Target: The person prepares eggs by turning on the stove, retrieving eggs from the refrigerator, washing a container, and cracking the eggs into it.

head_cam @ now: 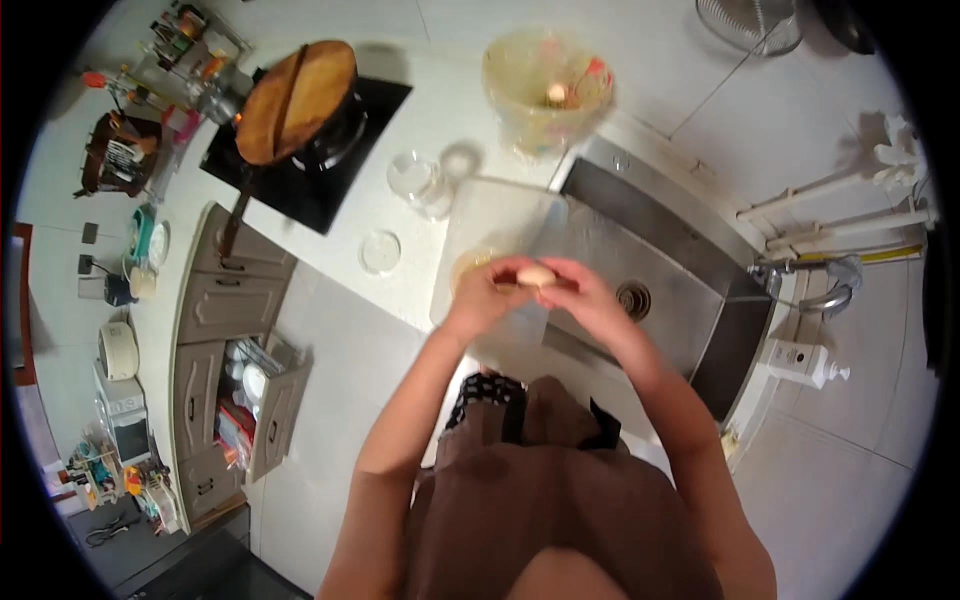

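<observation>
A pale brown egg (535,276) is held between the fingertips of my left hand (478,298) and my right hand (581,291). Whether its shell is cracked cannot be made out. Below my left hand is a round bowl (466,264), mostly covered by that hand, with something yellowish in it. The bowl stands on a translucent cutting board (501,201), which lies at the left edge of the stainless steel sink (675,262). My right hand is over the sink side of the board.
Beyond the board stands a bag-lined container (517,112) with a pale shell-like piece (556,93) inside. A glass jar (421,184) and a round lid (380,252) are to the left. Farther left, a wok with a wooden lid (300,101) sits on the black gas hob (300,195). A drawer (277,420) hangs open.
</observation>
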Demonstrator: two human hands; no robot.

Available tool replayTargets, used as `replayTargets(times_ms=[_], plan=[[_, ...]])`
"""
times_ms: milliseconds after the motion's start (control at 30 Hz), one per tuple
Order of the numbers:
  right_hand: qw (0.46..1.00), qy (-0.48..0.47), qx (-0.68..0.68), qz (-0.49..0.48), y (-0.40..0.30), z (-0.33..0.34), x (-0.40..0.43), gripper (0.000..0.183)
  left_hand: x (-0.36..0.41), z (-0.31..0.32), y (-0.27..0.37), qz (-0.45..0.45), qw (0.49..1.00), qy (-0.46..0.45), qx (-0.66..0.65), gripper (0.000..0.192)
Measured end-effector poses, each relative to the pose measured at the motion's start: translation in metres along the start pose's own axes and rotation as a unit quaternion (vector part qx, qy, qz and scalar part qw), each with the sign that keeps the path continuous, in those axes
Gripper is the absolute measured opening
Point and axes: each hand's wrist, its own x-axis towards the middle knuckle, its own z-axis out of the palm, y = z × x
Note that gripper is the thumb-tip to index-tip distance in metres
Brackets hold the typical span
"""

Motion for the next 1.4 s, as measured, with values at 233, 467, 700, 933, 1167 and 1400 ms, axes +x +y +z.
replayTargets(times_ms=[233,467,700,933,1167,1400], plan=[[0.997,0.000,-0.074,-0.001,0.002,0.025,0.028,0.034,-0.006,-0.021,0.001,-0.035,0.996,0.074,-0.027,0.030],[0.981,-0.008,-0.192,-0.010,0.009,0.039,0.039,0.034,-0.011,-0.031,-0.014,-0.052,0.992,0.117,0.000,0.027],[0.969,-0.019,-0.247,-0.020,0.011,0.044,0.041,0.037,-0.008,-0.035,-0.044,-0.089,0.979,0.133,-0.125,0.027],[0.971,-0.025,-0.236,-0.032,0.021,0.040,0.046,0.038,-0.007,-0.036,-0.046,-0.076,0.975,0.110,-0.178,0.028],[0.963,0.027,-0.265,-0.048,0.034,0.046,0.048,0.039,-0.009,-0.032,-0.048,-0.078,0.984,0.148,-0.056,0.026],[0.933,-0.020,-0.344,-0.099,0.031,0.037,0.046,0.040,-0.015,-0.042,-0.054,-0.023,0.996,0.088,-0.025,0.028]])
